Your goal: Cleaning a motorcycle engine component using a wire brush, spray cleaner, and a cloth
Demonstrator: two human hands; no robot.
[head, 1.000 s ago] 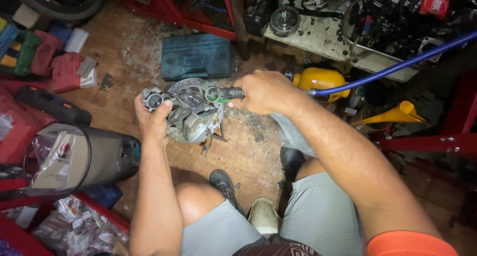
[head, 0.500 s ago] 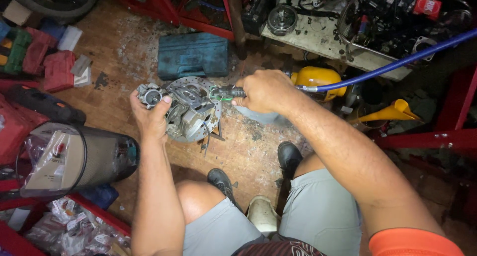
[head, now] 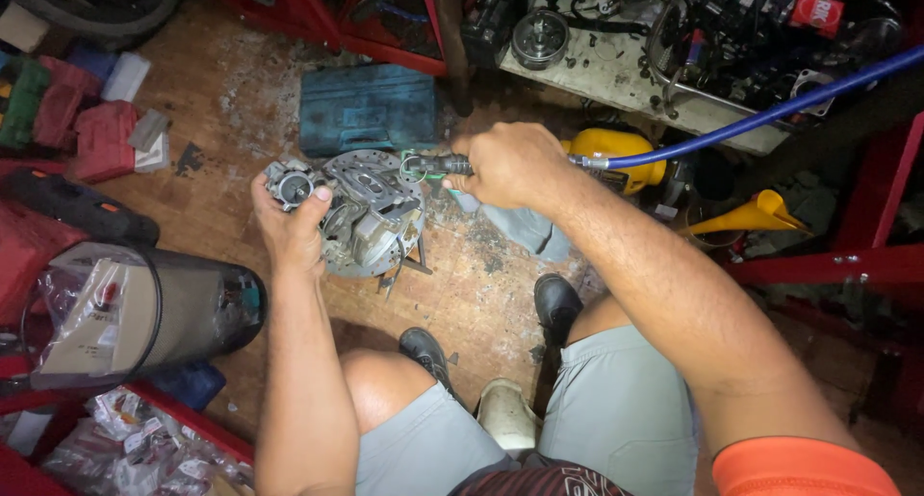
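- Grey metal engine part: a round, disc-backed casting with ribs and a small cylindrical body at its left end; held in the air over the wooden floor, between both hands, in front of the person's knees
- Left hand: closed on the part's left end, thumb laid over the small cylindrical body, fingers wrapped behind
- Right hand: fisted around the black grip of an air blow gun; the nozzle points left and meets the part's upper right edge
- Blue hose: runs from the back of the right hand up to the right edge of view
- Teal tool case: lies shut on the floor just beyond the part
- Yellow can and yellow funnel: on the floor to the right, behind the right forearm
- Grey rag: on the floor below the right hand
- Dark cylindrical housing: lies on its side, lower left
- Red cloths: heaped upper left
- Bench of parts: across the top
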